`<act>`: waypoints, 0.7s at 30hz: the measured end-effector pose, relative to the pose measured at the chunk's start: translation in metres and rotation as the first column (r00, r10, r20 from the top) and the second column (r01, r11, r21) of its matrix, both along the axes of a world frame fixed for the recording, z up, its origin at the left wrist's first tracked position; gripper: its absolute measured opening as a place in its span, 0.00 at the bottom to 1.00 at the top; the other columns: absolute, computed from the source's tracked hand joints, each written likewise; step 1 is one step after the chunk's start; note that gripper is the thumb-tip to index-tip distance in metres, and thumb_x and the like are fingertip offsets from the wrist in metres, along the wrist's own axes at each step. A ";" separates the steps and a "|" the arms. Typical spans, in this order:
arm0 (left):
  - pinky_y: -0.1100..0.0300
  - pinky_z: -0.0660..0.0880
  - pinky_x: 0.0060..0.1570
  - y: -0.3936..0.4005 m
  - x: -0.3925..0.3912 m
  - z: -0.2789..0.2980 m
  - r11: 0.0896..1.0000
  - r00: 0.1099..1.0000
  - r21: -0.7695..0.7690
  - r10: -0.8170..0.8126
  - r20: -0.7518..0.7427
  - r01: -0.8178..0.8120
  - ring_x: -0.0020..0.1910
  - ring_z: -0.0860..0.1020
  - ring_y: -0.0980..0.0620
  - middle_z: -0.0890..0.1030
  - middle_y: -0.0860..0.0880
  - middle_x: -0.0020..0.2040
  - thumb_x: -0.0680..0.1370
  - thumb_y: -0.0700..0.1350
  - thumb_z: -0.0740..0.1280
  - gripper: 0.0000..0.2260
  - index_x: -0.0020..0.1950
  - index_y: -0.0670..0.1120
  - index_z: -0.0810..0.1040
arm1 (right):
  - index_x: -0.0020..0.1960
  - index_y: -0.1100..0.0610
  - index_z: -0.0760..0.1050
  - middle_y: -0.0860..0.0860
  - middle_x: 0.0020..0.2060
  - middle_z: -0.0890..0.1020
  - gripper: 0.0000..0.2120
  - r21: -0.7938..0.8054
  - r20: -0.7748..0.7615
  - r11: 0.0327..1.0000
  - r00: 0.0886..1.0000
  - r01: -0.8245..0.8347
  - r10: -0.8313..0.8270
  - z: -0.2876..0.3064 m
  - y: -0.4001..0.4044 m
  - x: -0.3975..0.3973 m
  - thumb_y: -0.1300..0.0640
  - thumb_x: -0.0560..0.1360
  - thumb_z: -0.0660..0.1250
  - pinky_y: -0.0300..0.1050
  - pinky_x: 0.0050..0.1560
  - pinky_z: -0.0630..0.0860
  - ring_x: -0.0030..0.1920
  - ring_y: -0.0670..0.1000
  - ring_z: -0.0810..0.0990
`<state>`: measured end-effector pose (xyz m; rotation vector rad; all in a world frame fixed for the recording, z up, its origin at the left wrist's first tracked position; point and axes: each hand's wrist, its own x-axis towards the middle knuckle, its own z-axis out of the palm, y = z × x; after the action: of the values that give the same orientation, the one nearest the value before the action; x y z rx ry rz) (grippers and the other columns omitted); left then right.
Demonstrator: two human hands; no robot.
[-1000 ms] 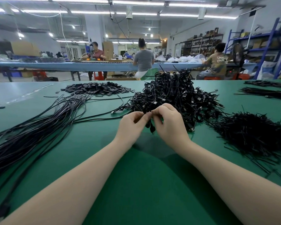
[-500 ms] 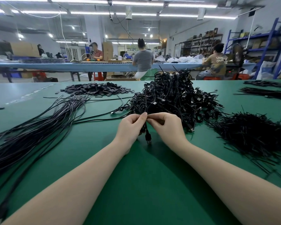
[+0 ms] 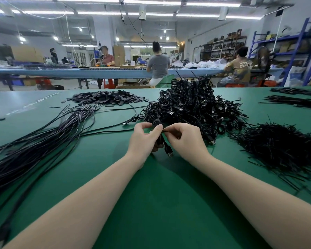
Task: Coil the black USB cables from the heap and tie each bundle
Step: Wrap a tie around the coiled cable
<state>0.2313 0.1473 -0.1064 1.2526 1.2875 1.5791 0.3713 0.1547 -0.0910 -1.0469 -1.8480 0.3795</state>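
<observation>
At frame centre, I am curling my left hand (image 3: 142,139) around a coiled black cable bundle (image 3: 161,141), its plug dangling just above the green table (image 3: 151,203), while my right hand (image 3: 185,139) is pinching the tie. Beyond, the cable heap (image 3: 192,106) is lying.

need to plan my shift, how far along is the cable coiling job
Done: a tall pile of tied bundles sits behind the hands. In hand: the left hand holds a coiled cable while the right hand pinches a tie at it. Left: a long sheaf of loose cables on the left, so plenty remains.
</observation>
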 end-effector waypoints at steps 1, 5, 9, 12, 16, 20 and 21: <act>0.63 0.71 0.25 0.000 0.000 0.000 1.000 1.000 0.004 0.007 0.017 -0.007 0.26 0.79 0.53 0.79 0.53 0.29 0.76 0.52 0.70 0.13 0.56 0.53 0.69 | 0.47 0.56 0.84 0.47 0.40 0.83 0.06 0.044 0.031 0.999 0.999 0.011 -0.013 0.000 -0.001 0.000 0.61 0.74 0.68 0.37 0.46 0.76 0.41 0.44 0.80; 0.66 0.70 0.25 -0.004 0.002 0.006 0.997 0.997 0.039 -0.073 0.016 0.072 0.29 0.81 0.52 0.78 0.58 0.30 0.80 0.46 0.61 0.11 0.44 0.60 0.79 | 0.48 0.56 0.83 0.49 0.42 0.83 0.05 0.142 0.085 0.990 0.996 0.017 -0.029 0.001 0.000 0.001 0.61 0.74 0.69 0.39 0.47 0.74 0.42 0.47 0.79; 0.68 0.74 0.35 -0.005 0.003 0.004 0.977 0.977 0.028 -0.209 -0.032 0.210 0.37 0.79 0.58 0.83 0.54 0.39 0.76 0.34 0.57 0.23 0.46 0.60 0.84 | 0.48 0.58 0.83 0.50 0.42 0.82 0.05 0.171 0.066 0.984 0.996 0.044 -0.056 0.001 0.003 0.005 0.63 0.74 0.69 0.36 0.45 0.73 0.42 0.47 0.78; 0.68 0.71 0.38 -0.008 0.002 0.003 0.967 0.971 0.099 -0.228 -0.065 0.234 0.36 0.74 0.57 0.80 0.51 0.43 0.75 0.29 0.64 0.24 0.52 0.59 0.82 | 0.46 0.59 0.82 0.51 0.39 0.83 0.04 0.181 0.036 0.983 0.998 0.040 -0.048 0.002 0.004 0.008 0.64 0.74 0.69 0.31 0.42 0.71 0.40 0.46 0.78; 0.71 0.69 0.52 -0.006 0.000 0.001 0.983 0.969 0.166 -0.040 -0.242 0.082 0.47 0.73 0.60 0.73 0.52 0.52 0.75 0.40 0.72 0.16 0.51 0.64 0.79 | 0.44 0.58 0.82 0.48 0.36 0.81 0.04 0.176 0.017 0.984 0.999 0.036 -0.039 0.003 0.005 0.009 0.64 0.74 0.69 0.26 0.39 0.69 0.36 0.41 0.75; 0.73 0.70 0.51 -0.004 0.002 0.001 0.985 0.984 0.169 -0.004 -0.179 0.035 0.49 0.76 0.63 0.80 0.56 0.50 0.75 0.45 0.72 0.06 0.47 0.56 0.80 | 0.43 0.58 0.82 0.44 0.36 0.78 0.05 0.191 0.038 0.981 0.999 0.019 -0.026 0.003 0.003 0.007 0.65 0.73 0.69 0.26 0.40 0.68 0.38 0.42 0.75; 0.72 0.72 0.44 -0.005 0.002 0.002 0.988 0.993 0.144 -0.039 -0.110 0.055 0.42 0.78 0.63 0.82 0.58 0.42 0.75 0.46 0.72 0.03 0.45 0.54 0.81 | 0.43 0.58 0.82 0.44 0.36 0.78 0.05 0.200 0.038 0.980 0.999 0.007 -0.015 0.003 0.003 0.007 0.65 0.73 0.69 0.28 0.41 0.69 0.38 0.43 0.75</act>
<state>0.2334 0.1427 -0.1049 1.4660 1.2153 1.6158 0.3779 0.1573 -0.0881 -0.9323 -1.8711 0.1629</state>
